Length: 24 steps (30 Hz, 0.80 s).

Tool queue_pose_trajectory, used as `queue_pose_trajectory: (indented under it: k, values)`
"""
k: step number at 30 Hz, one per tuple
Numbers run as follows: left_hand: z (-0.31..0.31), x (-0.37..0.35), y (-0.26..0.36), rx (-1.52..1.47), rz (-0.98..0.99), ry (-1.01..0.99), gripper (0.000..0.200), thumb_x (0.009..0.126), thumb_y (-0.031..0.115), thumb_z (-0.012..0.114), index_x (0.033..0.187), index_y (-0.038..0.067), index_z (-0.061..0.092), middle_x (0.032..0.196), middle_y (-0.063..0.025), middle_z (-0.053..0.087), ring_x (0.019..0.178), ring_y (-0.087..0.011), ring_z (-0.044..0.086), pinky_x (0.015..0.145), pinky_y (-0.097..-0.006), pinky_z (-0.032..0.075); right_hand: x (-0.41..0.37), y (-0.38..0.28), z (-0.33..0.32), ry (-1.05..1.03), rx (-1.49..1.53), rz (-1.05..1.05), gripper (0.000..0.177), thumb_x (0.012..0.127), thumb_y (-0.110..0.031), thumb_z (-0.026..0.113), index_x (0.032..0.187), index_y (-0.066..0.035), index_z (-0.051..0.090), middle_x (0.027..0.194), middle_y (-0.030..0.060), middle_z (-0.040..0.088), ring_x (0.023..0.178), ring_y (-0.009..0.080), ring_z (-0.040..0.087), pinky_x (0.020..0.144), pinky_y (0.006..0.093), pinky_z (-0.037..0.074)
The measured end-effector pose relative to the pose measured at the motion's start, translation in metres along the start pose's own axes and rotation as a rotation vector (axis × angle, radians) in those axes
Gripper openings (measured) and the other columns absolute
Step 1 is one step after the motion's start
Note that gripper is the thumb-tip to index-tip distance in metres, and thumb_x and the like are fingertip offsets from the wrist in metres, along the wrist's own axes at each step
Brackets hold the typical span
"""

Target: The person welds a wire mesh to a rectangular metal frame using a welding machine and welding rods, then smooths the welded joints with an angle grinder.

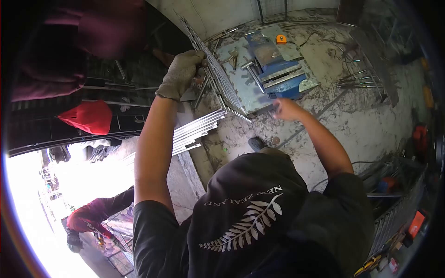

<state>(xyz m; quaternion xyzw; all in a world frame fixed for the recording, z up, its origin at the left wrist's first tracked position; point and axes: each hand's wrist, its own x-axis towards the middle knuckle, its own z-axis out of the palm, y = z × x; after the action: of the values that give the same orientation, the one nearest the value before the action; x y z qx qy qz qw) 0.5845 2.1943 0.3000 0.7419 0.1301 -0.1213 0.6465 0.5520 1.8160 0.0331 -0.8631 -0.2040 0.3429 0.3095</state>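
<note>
My left hand (pixel 180 76), in a grey work glove, is closed on the edge of a long metal lattice panel (pixel 218 69). The panel stands tilted beside a metal-topped workbench (pixel 241 95). Bolted on that bench is a blue bench vise (pixel 280 76) with a steel handle bar (pixel 252 76). Bare and smeared by motion, my right hand (pixel 287 110) is just in front of the vise jaws, at the bench's near edge; its fingers are too blurred to read. Long bright metal strips (pixel 199 132) lie below the panel, to the left.
An orange tape measure (pixel 281 39) lies at the bench's back. Metal rods (pixel 364 83) are on the floor at right. A person (pixel 99 215) in red bends over at lower left. Dark racking with a red cloth (pixel 90 116) stands at left.
</note>
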Motion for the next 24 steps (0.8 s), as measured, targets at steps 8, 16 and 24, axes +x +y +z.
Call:
queue_pose_trajectory:
  k: [8, 16, 24]
  values:
    - [0.01, -0.004, 0.014, -0.03, -0.017, -0.094, 0.023, 0.113, 0.019, 0.062, 0.113, -0.003, 0.069, 0.088, -0.0046, 0.067, 0.065, -0.0111, 0.061, 0.06, -0.0268, 0.05, -0.1, 0.149, 0.148, -0.25, -0.116, 0.332, 0.087, 0.075, -0.05, 0.096, 0.136, 0.006, 0.07, 0.133, 0.0289, 0.073, 0.124, 0.0414, 0.071, 0.106, 0.046, 0.058]
    - [0.097, 0.052, -0.008, -0.198, -0.014, -0.182, 0.021, 0.107, 0.011, 0.065, 0.11, -0.008, 0.07, 0.089, -0.0126, 0.072, 0.065, -0.016, 0.066, 0.058, -0.0304, 0.052, -0.109, 0.202, 0.196, -0.26, -0.181, 0.474, 0.068, 0.086, -0.054, 0.083, 0.121, 0.005, 0.08, 0.12, 0.0315, 0.077, 0.113, 0.0459, 0.075, 0.101, 0.051, 0.059]
    - [0.053, 0.057, 0.012, -0.198, 0.03, -0.012, 0.019, 0.111, 0.013, 0.065, 0.112, -0.005, 0.07, 0.093, -0.0075, 0.068, 0.068, -0.0133, 0.06, 0.063, -0.0299, 0.05, -0.191, 0.195, 0.202, 0.47, 0.424, 0.731, 0.061, 0.087, -0.029, 0.09, 0.134, 0.005, 0.071, 0.109, 0.0251, 0.081, 0.099, 0.0364, 0.079, 0.091, 0.0442, 0.062]
